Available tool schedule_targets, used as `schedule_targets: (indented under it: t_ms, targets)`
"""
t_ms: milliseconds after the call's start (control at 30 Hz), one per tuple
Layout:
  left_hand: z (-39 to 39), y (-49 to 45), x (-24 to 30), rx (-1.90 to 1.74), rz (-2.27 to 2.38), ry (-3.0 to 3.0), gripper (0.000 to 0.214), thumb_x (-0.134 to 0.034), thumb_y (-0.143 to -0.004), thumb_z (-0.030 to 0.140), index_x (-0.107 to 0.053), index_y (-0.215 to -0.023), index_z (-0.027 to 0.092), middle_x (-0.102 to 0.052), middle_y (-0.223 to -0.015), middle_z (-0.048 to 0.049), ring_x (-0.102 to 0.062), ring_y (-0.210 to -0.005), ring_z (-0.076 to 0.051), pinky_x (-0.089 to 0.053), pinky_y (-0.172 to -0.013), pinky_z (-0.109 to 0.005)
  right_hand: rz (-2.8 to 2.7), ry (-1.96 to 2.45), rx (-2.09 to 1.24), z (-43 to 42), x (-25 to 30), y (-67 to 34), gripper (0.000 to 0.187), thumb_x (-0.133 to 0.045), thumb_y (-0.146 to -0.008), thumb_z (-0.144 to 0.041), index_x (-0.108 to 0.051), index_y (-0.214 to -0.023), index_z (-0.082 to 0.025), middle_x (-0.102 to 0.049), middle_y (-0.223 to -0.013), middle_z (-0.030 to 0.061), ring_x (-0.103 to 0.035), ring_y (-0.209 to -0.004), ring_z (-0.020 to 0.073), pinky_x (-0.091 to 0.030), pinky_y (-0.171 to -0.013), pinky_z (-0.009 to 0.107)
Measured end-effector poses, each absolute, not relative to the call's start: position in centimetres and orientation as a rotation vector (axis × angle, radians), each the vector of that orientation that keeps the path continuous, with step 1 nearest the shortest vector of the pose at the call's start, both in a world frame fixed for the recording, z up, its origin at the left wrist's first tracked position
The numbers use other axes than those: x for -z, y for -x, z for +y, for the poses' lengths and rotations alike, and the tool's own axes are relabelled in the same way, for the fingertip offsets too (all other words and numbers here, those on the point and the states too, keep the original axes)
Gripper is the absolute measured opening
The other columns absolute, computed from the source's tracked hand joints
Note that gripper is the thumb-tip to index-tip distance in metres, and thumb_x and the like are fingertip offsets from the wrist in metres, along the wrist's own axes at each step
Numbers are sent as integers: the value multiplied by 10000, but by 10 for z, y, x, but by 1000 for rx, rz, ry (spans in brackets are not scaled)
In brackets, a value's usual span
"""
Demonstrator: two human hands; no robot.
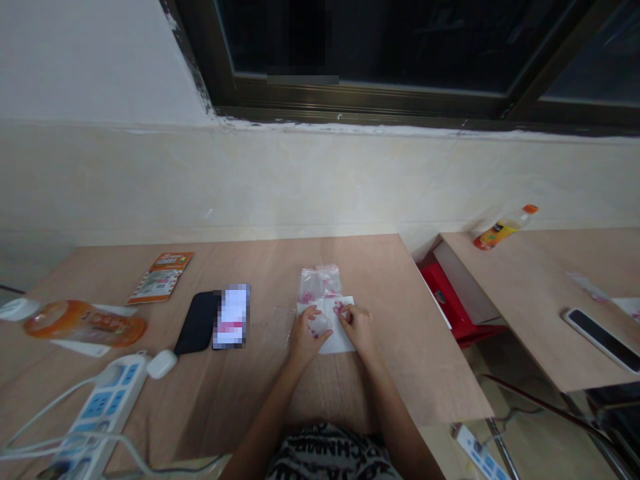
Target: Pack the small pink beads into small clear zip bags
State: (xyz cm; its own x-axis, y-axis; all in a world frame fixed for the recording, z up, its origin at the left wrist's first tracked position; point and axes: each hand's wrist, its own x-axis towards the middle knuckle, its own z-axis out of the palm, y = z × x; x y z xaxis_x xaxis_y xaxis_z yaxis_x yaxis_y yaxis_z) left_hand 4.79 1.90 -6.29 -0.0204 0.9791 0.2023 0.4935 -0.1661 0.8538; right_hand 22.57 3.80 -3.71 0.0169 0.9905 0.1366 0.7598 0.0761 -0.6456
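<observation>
Left hand [307, 331] and right hand [358, 327] close together, not touching each other, both on a clear plastic bag [320, 283] with pink marks, over a white sheet [344, 342] mid-desk [260, 400]; can't tell if either is clamped.

Phone screen [231, 317]: pixelated, unreadable.
Clear bag [320, 282]: pink print too small to tell.
White sheet [345, 339]: partly hidden under left hand [306, 333] and right hand [356, 327].
Orange jar [85, 323]: label too small to read.
Power strip [103, 407]: cut off by bottom edge, at front-left corner of desk [280, 263].
</observation>
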Motion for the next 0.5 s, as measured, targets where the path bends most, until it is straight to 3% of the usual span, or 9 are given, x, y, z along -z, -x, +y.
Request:
schedule_targets:
  t_ms: [500]
  targets:
    - [18, -49, 60, -1141, 1529, -1665, 689, -789, -625, 276, -461, -1231, 254, -650, -1119, -71, -613, -960, -230, -519, -728, -362, -1950, 1704, -490, 38, 36, -224, 182, -545, -884, -232, -722, -927, -237, -675, -769, 14, -593, -731, 157, -326, -765, 282]
